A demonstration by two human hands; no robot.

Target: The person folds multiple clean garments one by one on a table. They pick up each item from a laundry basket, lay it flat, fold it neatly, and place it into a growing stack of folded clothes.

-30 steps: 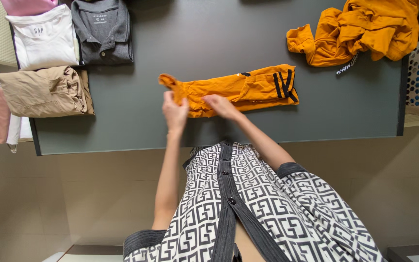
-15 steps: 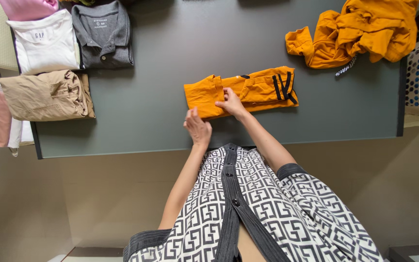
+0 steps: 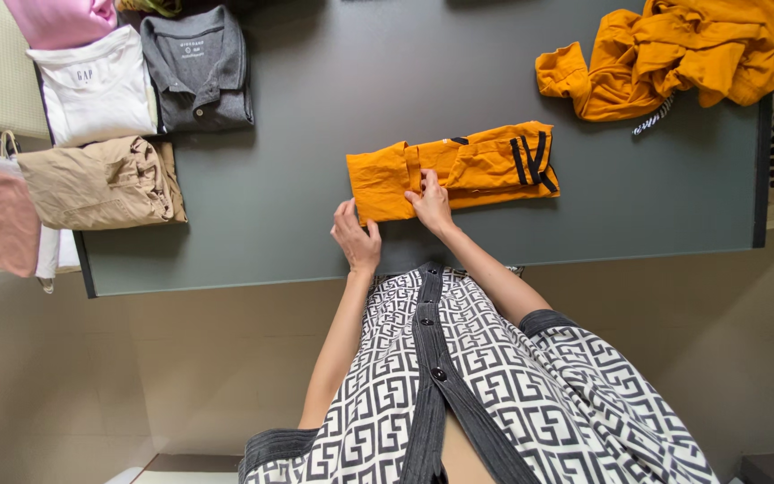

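Folded stack (image 3: 105, 108) at table's (image 3: 315, 81) left. Left hand (image 3: 356, 237) flat, open, touching orange garment's (image 3: 450, 170) near edge, mid-table. Right hand (image 3: 430, 202) pressing the fold, fingers spread, gripping nothing. Folding underway; next probably another fold. Orange heap (image 3: 674, 54) far right.

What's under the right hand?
The right hand rests flat on the folded orange garment, which lies on the dark grey table. The cloth directly beneath the palm is covered. The left hand touches its near edge.
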